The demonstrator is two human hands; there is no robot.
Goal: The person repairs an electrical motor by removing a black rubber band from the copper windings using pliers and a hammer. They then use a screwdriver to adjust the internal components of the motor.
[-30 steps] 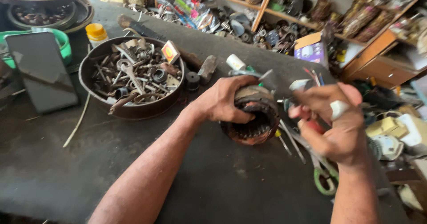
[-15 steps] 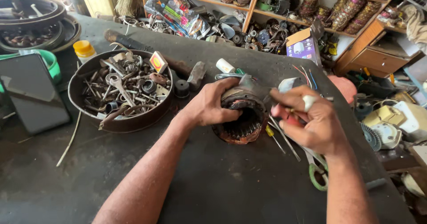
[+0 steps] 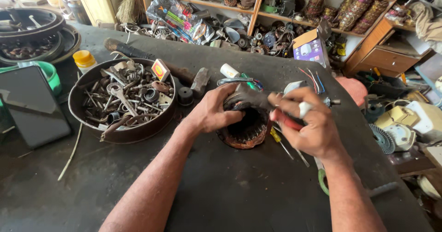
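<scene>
A round motor stator with copper windings rests on the dark workbench. My left hand grips its upper left rim. My right hand is closed around a red-handled tool, its tip at the stator's right rim, with a small white piece between the fingers. Red and blue wires lie just behind my right hand.
A round metal pan of bolts, nuts and wrenches sits to the left. A dark tablet lies far left. Screwdrivers and green-handled scissors lie right of the stator. Cluttered shelves stand behind the bench.
My right hand has moved left, onto the stator's right rim. My left hand keeps its hold on the stator.
</scene>
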